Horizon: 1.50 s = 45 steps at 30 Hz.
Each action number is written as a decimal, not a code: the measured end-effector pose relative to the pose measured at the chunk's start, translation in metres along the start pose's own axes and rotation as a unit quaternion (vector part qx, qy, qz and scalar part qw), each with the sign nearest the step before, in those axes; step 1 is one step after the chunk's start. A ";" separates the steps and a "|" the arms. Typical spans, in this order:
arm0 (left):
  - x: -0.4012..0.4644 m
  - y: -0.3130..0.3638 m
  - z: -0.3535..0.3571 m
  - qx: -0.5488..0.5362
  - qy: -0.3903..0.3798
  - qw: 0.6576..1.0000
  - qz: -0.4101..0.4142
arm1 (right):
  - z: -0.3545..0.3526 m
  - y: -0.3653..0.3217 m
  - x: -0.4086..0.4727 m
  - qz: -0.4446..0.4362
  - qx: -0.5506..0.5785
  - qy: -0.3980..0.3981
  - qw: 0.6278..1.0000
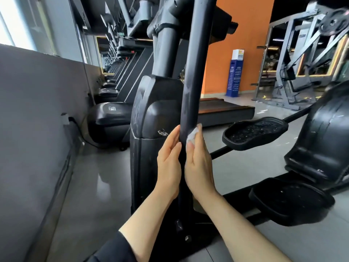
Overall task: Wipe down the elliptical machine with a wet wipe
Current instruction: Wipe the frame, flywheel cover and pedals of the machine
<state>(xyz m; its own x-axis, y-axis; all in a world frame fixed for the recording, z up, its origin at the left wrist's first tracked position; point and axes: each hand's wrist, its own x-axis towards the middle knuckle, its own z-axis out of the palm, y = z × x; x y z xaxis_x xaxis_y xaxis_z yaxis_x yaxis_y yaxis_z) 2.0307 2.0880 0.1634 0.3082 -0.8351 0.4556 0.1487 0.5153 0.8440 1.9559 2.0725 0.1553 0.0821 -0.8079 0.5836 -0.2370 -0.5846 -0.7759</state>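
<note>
The black elliptical machine fills the middle of the head view. Its tall swing arm tube [196, 72] runs from top to bottom in front of the dark housing [154, 110]. My right hand [198, 163] holds a crumpled white wet wipe [192, 135] against the right side of the tube. My left hand [170, 163] lies flat with straight fingers along the tube's left side. Both hands sit at the tube's lower part. A dull wiped streak shows on the tube above them.
Two black foot pedals [255, 132] [290, 201] lie to my right, beside a rear cover [324, 140]. A row of treadmills [111, 118] lines the grey wall on the left. An orange wall, a blue stand [234, 78] and a weight rack [302, 59] stand behind.
</note>
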 end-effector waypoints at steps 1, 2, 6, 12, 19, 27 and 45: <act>-0.002 -0.003 -0.002 -0.006 0.000 1.000 -0.003 | 0.003 -0.002 0.002 -0.009 0.009 0.014 1.000; -0.005 -0.006 -0.005 -0.012 -0.004 1.000 -0.002 | 0.008 0.001 -0.003 -0.003 0.013 0.015 1.000; -0.020 -0.022 -0.013 -0.010 -0.001 1.000 -0.003 | 0.017 0.050 -0.065 0.108 -0.021 -0.057 0.992; -0.043 -0.062 -0.031 0.029 -0.023 0.998 -0.043 | 0.016 0.051 -0.058 0.070 -0.020 -0.036 0.997; -0.052 -0.069 -0.037 -0.004 -0.031 0.996 -0.084 | 0.023 0.064 -0.083 0.117 -0.021 -0.030 0.992; -0.074 -0.063 -0.028 0.091 0.076 0.993 0.008 | 0.019 0.069 -0.086 0.092 -0.083 0.005 0.992; -0.059 -0.062 -0.030 0.167 0.103 0.980 0.022 | 0.005 0.043 -0.059 0.047 0.070 0.079 0.993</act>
<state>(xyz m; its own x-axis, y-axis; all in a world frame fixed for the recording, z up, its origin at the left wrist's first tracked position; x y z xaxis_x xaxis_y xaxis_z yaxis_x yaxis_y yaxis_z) 2.0313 2.1110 0.0755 0.4952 -0.7393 0.4564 -0.1752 0.4296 0.8859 1.9455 2.0945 0.0867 -0.0900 -0.8442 0.5284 -0.0984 -0.5204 -0.8482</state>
